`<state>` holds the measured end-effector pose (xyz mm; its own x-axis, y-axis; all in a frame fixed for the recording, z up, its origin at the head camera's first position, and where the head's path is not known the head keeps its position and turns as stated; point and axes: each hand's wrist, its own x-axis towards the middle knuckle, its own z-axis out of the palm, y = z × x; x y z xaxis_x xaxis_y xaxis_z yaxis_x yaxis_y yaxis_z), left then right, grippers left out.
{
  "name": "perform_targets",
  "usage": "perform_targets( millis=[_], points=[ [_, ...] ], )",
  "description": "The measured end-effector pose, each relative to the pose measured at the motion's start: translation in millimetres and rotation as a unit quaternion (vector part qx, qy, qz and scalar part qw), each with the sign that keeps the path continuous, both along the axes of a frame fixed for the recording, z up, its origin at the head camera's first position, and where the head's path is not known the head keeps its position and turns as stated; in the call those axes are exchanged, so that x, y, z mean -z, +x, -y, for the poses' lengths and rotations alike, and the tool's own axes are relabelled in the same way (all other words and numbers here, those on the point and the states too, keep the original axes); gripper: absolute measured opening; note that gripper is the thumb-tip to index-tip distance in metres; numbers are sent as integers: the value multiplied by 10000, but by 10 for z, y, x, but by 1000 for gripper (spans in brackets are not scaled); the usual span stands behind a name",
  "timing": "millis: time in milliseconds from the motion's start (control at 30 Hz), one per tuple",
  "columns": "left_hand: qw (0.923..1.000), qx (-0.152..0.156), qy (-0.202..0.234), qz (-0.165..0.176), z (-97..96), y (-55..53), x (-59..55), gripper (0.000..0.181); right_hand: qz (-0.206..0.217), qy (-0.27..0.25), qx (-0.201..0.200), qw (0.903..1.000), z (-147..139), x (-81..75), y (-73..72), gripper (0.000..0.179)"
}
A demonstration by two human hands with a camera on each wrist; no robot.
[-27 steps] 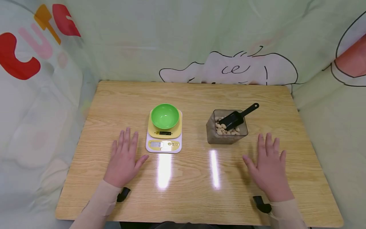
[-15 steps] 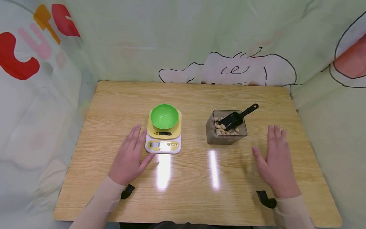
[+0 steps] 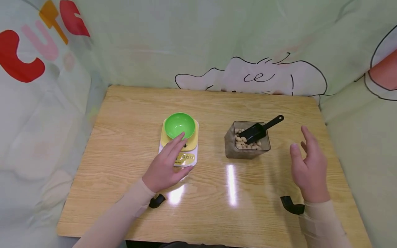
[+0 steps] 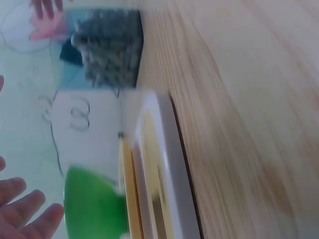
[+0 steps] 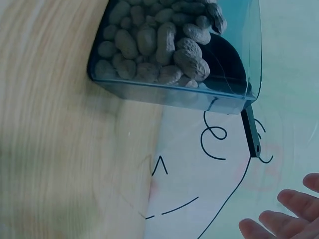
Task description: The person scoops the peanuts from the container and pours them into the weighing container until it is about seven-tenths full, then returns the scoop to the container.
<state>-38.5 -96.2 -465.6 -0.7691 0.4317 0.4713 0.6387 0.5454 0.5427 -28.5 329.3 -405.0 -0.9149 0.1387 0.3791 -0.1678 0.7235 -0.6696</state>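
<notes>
I read left hand [image 3: 165, 170] and right hand [image 3: 311, 168] spread, empty; dropping left at 6 o'clock of the green bowl [image 3: 178, 124] could tip it off the scale [image 3: 192, 145].

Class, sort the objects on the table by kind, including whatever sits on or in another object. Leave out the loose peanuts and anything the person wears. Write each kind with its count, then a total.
Green bowl: 1
Scale: 1
See-through container: 1
Black scoop: 1
Total: 4
</notes>
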Motion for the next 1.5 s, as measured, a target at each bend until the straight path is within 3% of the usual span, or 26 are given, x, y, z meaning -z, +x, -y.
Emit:
perform_targets(
  millis=[233,433,533,733,833,1100,1300,1500],
  points=[
    [9984,436,-34,364,-394,-134,-30,97,301,-264,31,9992,35,-74,-150,54],
    [9883,683,-229,1348,-729,-282,-45,111,499,-371,155,9979,12,-77,-239,52],
    [9826,715,-287,1688,-868,-356,-41,114,643,-503,241,9964,11,-72,-282,51],
    [9752,636,-517,2054,-1098,-472,-13,120,897,-525,351,9940,19,-66,-404,50],
    [9713,578,-432,2267,-1187,-516,-7,124,1101,-516,372,9919,16,-66,-474,53],
    [9686,531,-127,2424,-1348,-624,-77,123,1682,-825,69,9823,-16,-64,-685,60],
    [9656,479,-172,2549,-1466,-698,-123,125,1743,-1000,-41,9796,-27,-22,-796,56],
    [9577,453,-209,2835,-1557,-758,-123,126,1782,-935,-42,9795,-49,-2,-819,53]
  ],
)
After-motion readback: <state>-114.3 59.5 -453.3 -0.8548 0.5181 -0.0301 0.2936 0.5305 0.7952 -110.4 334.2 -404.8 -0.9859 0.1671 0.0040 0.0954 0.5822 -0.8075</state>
